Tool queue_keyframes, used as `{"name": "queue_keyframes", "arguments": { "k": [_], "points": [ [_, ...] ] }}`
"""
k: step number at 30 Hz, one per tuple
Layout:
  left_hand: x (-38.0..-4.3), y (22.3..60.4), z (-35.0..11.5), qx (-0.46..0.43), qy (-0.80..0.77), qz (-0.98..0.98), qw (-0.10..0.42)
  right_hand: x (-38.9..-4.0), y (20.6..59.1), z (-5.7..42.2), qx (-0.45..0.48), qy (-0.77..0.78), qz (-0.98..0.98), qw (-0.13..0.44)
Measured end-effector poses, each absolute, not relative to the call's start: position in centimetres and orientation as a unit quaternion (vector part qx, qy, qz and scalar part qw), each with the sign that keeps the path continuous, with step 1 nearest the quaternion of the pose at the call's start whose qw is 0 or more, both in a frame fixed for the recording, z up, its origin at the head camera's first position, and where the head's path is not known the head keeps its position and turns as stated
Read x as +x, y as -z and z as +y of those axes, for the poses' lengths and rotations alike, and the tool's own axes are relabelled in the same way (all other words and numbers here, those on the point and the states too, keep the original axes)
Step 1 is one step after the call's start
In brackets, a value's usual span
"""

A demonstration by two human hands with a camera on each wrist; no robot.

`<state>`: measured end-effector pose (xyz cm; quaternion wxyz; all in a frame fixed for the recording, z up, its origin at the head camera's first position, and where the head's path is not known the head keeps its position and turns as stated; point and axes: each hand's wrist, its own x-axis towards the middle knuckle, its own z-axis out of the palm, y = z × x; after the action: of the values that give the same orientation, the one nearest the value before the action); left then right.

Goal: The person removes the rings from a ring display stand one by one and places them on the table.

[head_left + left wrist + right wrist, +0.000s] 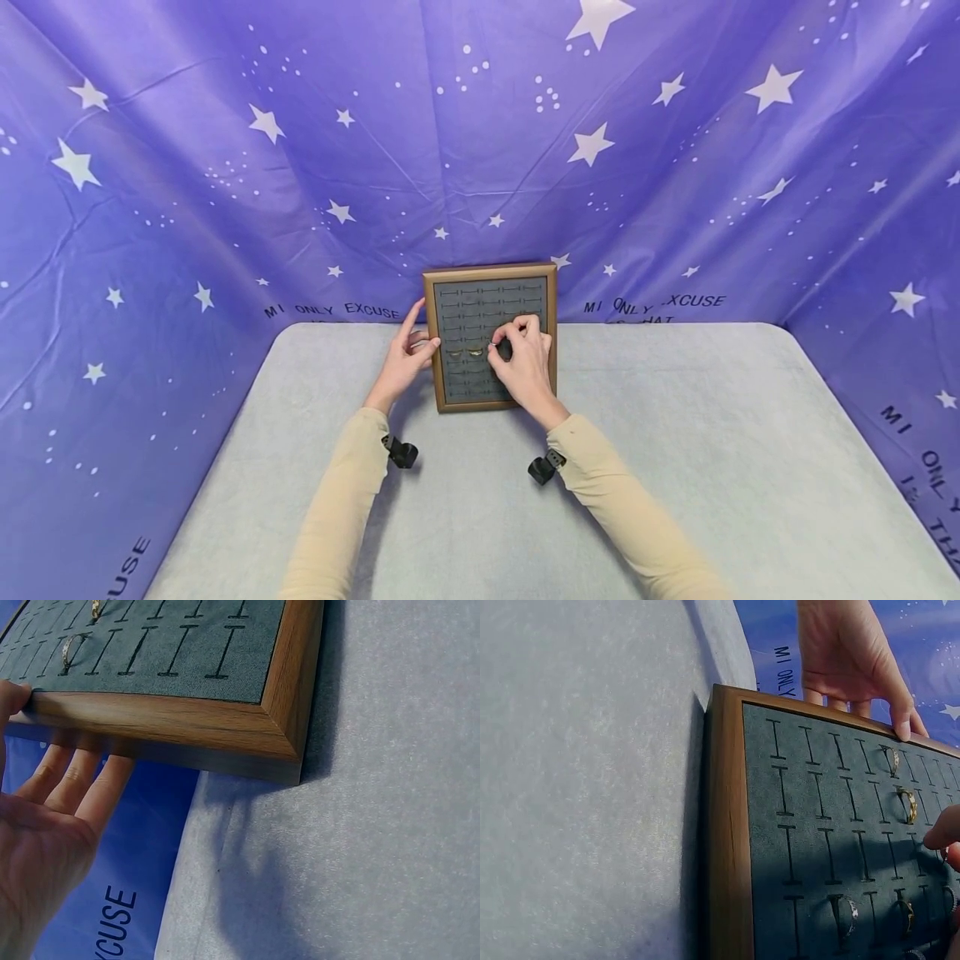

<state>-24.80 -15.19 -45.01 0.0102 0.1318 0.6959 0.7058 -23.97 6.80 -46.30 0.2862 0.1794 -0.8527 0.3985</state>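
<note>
Purple-blue cloth [510,167] w/ white stars [591,145], dots [467,50] & blk lettering [332,311] hangs round 3 sides of lt-grey table [720,450].

Ring-tray frame [150,716]: wood-grained, smooth, faint sheen. Slotted insert [763,825]: matt, suede-like. Gold-coloured ring [912,807]: glossy metal. Table [465,508]: matt, finely textured. Star-printed backdrop [375,75]: creased, smooth, slight sheen. Sleeves [341,496]: matt cloth.

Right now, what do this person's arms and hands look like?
The left sleeve and right sleeve are long, plain cream. A small black device sits near the left wrist, another near the right. The left hand and right hand are gloveless.
</note>
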Motion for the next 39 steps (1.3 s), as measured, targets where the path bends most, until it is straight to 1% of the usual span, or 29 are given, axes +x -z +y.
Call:
{"name": "queue_keyframes", "arguments": {
  "k": [16, 39],
  "points": [
    [-24.8, 44.9, -15.1, 0.123, -0.7, 0.703, 0.011, -23.8, 46.0, 7.2, 0.175, -0.455, -0.831, 0.268],
    [-24.7, 45.0, -15.1, 0.126, -0.697, 0.705, 0.012, -22.4, 45.5, 8.5, 0.124, -0.558, -0.794, 0.206]
  ]
}}
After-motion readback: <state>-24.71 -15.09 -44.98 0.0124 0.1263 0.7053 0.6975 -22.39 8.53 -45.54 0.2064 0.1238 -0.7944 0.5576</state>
